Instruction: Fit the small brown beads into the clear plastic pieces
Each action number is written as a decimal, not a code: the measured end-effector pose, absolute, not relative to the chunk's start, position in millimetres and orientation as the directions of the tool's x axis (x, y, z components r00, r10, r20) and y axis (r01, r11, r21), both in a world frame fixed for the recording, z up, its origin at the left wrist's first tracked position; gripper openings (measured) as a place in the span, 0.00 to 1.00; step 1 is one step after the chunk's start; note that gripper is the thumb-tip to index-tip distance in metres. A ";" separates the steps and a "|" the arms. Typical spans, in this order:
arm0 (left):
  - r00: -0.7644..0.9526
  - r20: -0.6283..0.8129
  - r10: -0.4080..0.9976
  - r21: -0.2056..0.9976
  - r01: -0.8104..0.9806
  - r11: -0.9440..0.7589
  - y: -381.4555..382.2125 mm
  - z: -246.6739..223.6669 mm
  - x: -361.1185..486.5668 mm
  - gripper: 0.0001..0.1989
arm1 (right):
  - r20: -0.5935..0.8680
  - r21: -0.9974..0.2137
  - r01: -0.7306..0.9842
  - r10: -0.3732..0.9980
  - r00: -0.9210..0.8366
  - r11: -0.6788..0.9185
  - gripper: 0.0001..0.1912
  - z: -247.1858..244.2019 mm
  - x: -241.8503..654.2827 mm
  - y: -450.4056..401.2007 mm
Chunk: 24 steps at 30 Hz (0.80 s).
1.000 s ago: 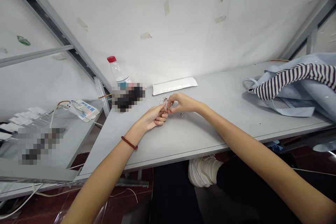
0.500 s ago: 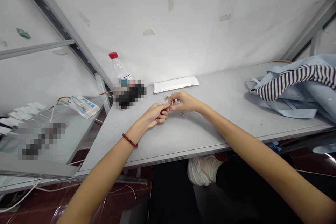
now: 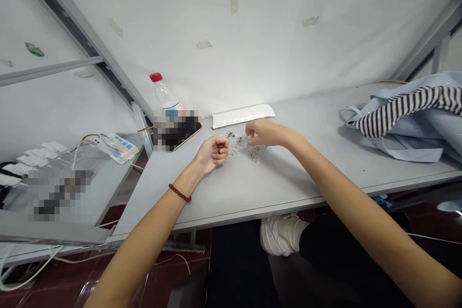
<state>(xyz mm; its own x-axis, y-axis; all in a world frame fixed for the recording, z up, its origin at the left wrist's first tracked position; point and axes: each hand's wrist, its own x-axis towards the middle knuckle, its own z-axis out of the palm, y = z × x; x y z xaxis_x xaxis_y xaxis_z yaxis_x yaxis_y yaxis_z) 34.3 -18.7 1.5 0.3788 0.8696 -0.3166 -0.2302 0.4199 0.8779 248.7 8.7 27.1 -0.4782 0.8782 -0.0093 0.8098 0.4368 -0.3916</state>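
Small clear-and-brown pieces (image 3: 237, 144) lie heaped on the desk (image 3: 231, 192), nearer than the white packet (image 3: 243, 116). Right hand (image 3: 266, 133) over their right side, fingers narrowly parted; contact unclear. Left hand (image 3: 212, 154), leftward, curled round brown bits (image 3: 221, 146). Step looks like picking through pieces; size calls for light fingertip pinch.

"What's on the worktop (image 3: 231, 192)?"
"Small clear pieces (image 3: 235, 148), loosely scattered, brown bits (image 3: 239, 139) among them, nearer the back edge than the front!"
"Any others?"
"Brown pieces (image 3: 221, 147), mostly hidden, tucked inside the curled left fingers (image 3: 218, 157)!"
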 end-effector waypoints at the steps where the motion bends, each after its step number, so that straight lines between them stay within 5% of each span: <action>1: 0.409 -0.318 0.855 0.872 -0.226 0.433 -18.2 0.8 33.9 0.06 | -0.058 -0.365 0.835 0.886 -0.461 0.411 0.13 29.4 248.6 7.4; 8: 0.450 -0.364 0.816 0.894 -0.079 0.442 -20.4 -3.7 35.5 0.10 | -0.157 -0.246 0.849 0.845 -0.511 0.467 0.19 22.4 233.4 4.4; 18: 0.509 -0.351 0.786 0.916 0.013 0.401 -20.8 -7.8 32.8 0.07 | -0.139 -0.285 0.851 0.859 -0.493 0.442 0.23 24.0 238.4 4.4; 24: 0.504 -0.361 0.785 0.915 0.028 0.403 -22.5 -6.7 34.4 0.06 | -0.085 -0.369 0.809 0.851 -0.519 0.457 0.15 21.4 239.7 7.0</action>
<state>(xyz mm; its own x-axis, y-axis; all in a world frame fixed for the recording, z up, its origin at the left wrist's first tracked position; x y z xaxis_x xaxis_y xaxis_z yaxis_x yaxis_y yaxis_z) 34.4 -22.5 -6.7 0.5037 0.7848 -0.3611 0.0279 0.4030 0.9148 239.7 7.0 21.4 -0.5188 0.8507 -0.0852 0.8093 0.4566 -0.3695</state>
